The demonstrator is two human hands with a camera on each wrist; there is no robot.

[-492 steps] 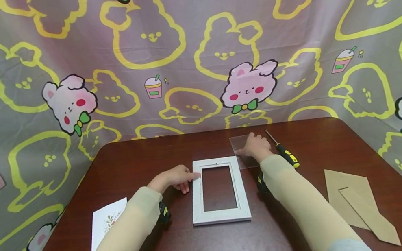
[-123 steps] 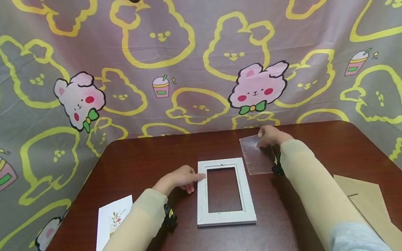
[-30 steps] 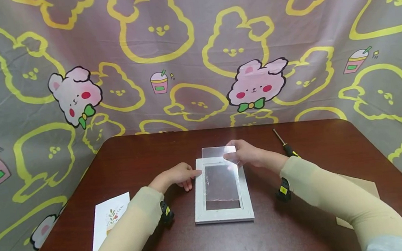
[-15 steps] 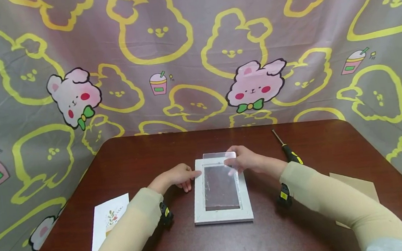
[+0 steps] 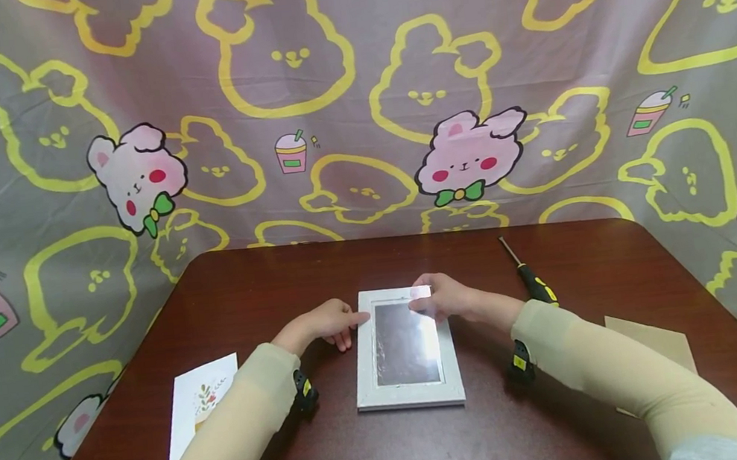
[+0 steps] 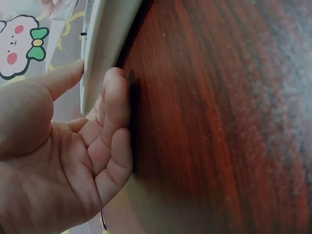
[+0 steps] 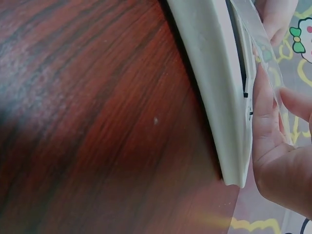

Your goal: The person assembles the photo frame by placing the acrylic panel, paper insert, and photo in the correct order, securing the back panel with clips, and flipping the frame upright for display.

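A white picture frame [image 5: 364, 369] lies flat in the middle of the brown table [image 5: 338, 458]. A clear pane [image 5: 406, 342] sits over the frame's opening, shining with glare. My right hand [image 5: 439, 299] is at the frame's far right corner. In the right wrist view its thumb and fingers [image 7: 265, 117] pinch the clear pane's [image 7: 258, 53] edge just above the frame [image 7: 214, 83]. My left hand [image 5: 327, 324] rests at the frame's far left corner. In the left wrist view its straight fingers [image 6: 114, 102] lie against the frame's [image 6: 105, 44] side, with the thumb touching its top.
A screwdriver [image 5: 527, 273] with a black and yellow handle lies at the back right. A white card [image 5: 201, 405] with a plant print sits at the front left. Brown cardboard backing [image 5: 653, 342] lies at the right, partly behind my right arm. Patterned cloth surrounds the table.
My right hand lifted the clear pane from the table right of the frame, carried it over the frame and drew it down over the opening. The left hand has stayed in place.
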